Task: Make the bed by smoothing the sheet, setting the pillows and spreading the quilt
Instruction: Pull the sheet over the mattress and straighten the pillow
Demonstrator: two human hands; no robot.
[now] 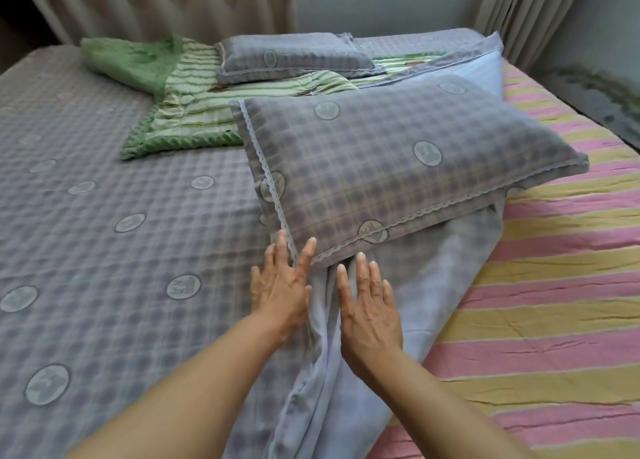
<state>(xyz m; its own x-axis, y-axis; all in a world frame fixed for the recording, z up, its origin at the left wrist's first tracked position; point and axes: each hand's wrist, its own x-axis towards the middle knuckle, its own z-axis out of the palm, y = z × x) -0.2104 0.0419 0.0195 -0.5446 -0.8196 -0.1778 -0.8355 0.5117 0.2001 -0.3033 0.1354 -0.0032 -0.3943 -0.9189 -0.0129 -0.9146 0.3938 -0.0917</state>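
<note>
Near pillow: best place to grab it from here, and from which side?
Probably the near pillow by its near corner, at the lace-trimmed flange, coming from the foot of the bed. That corner points at both hands, left hand and right hand, which are flat and open beside it. The flange is thin and overhangs the folded sheet, so fingers could pinch it.

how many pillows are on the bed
2: the near pillow lies just beyond both hands, the far pillow rests on the green quilt. None seems hidden.
</note>
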